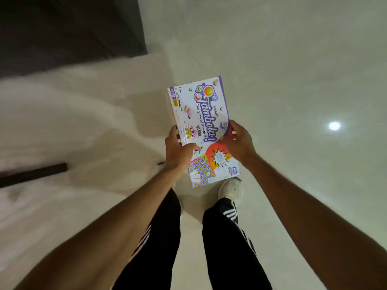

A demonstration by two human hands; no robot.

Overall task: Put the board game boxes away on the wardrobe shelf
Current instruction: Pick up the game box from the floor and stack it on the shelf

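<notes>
A flat Tambola board game box (202, 114), white with purple edges and colourful print, is held out over the floor in front of me, its long side pointing away. My left hand (178, 152) grips its left edge, thumb on the lid. My right hand (238, 143) grips its right edge. Both hands hold the near half of the box. No wardrobe shelf is in view.
Pale glossy floor tiles (293, 59) stretch ahead and right, with a lamp reflection (334, 126). A dark furniture panel (62, 28) stands at the upper left. A dark bar (33, 174) lies at the left edge. My legs and white shoe (230, 190) are below the box.
</notes>
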